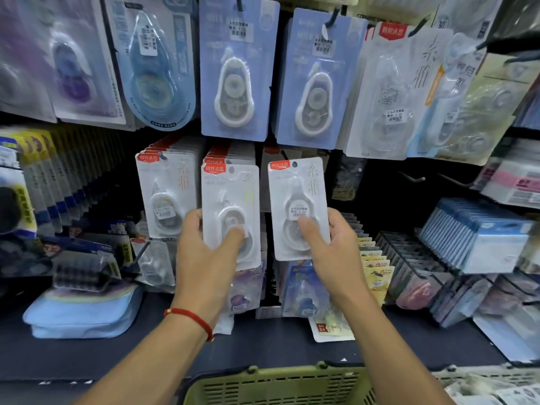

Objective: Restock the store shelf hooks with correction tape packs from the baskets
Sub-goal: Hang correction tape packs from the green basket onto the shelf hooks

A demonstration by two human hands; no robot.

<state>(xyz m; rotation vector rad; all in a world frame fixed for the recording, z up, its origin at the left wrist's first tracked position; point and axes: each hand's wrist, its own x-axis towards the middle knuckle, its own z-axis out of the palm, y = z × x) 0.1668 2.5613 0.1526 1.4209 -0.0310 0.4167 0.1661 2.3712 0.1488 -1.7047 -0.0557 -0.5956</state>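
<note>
My left hand [204,255] grips the lower part of a white correction tape pack [230,194] with a red label, held in front of a full hook of like packs. My right hand [330,252] grips a second such pack [296,188], thumb on its blister; its hang hole is level with a hook whose tip I cannot make out. Another row of the same packs [165,185] hangs to the left. A green basket [277,387] sits below my arms at the frame's bottom edge; its contents are hidden.
Blue-carded tape packs [235,68] and other packs hang on the upper hooks. Bare hooks [415,178] stick out at the right. A light blue pouch [84,311] lies on the dark shelf at the left. Boxed stock [473,235] fills racks at the right.
</note>
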